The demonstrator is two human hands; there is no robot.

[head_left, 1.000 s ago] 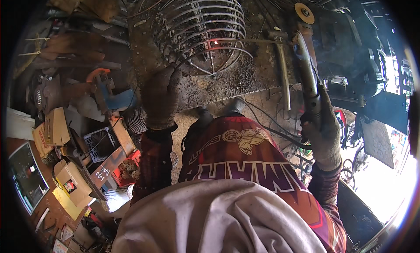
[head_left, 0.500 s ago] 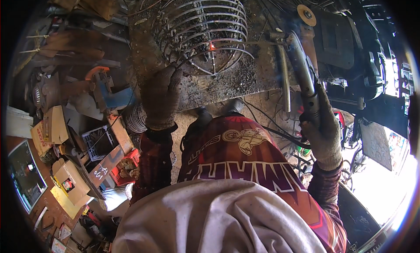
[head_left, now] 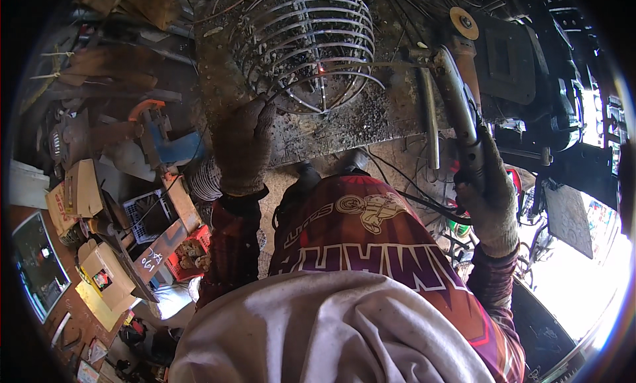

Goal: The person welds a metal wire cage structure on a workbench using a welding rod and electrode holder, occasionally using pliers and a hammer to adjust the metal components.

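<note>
Partly, our left hand (head_left: pixel 242 143) hides the curved rod (head_left: pixel 291 84) it pinches at the wire cage (head_left: pixel 310 46); our right hand (head_left: pixel 489 201) clasps the welding holder (head_left: pixel 457 97) right of it, long axis pointing away, leaning left.

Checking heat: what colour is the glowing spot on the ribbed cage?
The glowing spot is orange-red, clearest in the head view.

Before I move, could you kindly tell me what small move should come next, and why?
Perhaps lift the thin rod slightly with the right hand: a spot on the wire cage glows red near the rod's tip, while the left hand seems to grip a curved bar.
</note>
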